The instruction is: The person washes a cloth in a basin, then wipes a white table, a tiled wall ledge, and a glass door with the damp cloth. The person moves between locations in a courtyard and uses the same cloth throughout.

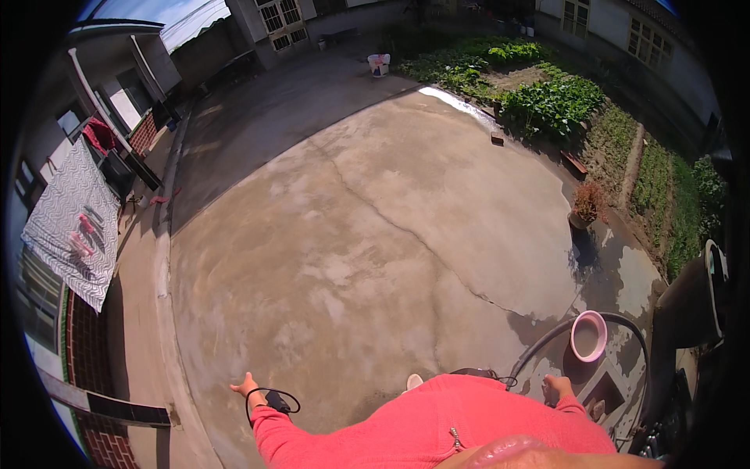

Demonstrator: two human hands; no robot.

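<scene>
My left hand (244, 385) hangs out to the left, low over the concrete, with its fingers apart and nothing in it. A black cable (291, 397) loops around that wrist, where a small dark device (276, 402) sits. My right hand (557, 385) is held out at the right side, its fingers loosely apart, with nothing visible in it. Nearest to it is a pink basin (600, 336) on the wet ground, holding what looks like greyish water. A dark hose (544, 339) curves around the basin. Both arms wear coral-red sleeves.
A cracked concrete yard (375, 258) spreads ahead. A patterned cloth (74, 223) hangs at the left by the house. A potted reddish plant (587, 205) stands right, beside the vegetable beds (555, 105). A white bucket (379, 66) stands far off; a large dark container (691, 301) is at right.
</scene>
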